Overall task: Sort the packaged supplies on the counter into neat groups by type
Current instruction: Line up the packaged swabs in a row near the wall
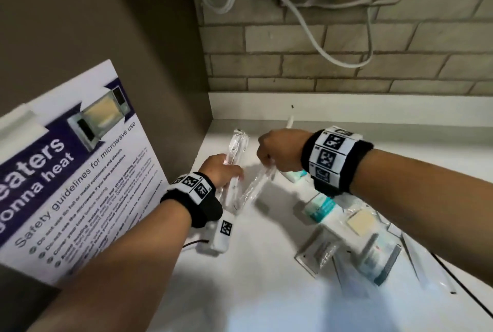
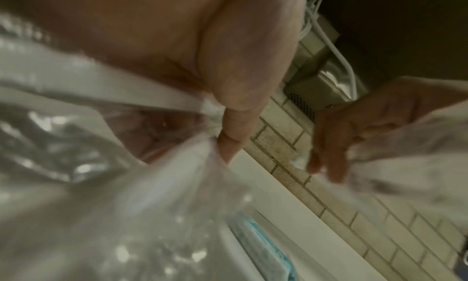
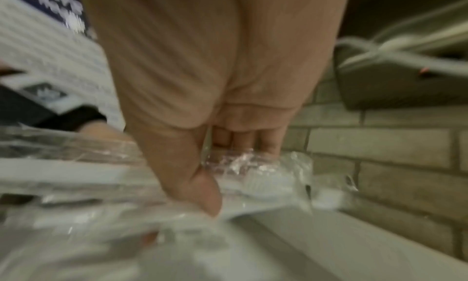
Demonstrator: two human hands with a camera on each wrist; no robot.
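The left hand (image 1: 222, 170) grips one clear wrapped packet (image 1: 234, 150) near the corner of the desk (image 1: 253, 278); the right hand (image 1: 280, 150) pinches a second clear packet (image 1: 256, 184) beside it. Best to lay them parallel, edges touching — away from the teal-labelled packs (image 1: 321, 205).

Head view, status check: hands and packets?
Left hand grips clear packet. Right hand grips second clear packet. Teal-labelled packs unsorted on counter.

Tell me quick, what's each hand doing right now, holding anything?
Left hand: grips a long clear-wrapped packet.
Right hand: pinches the top of another clear-wrapped packet.
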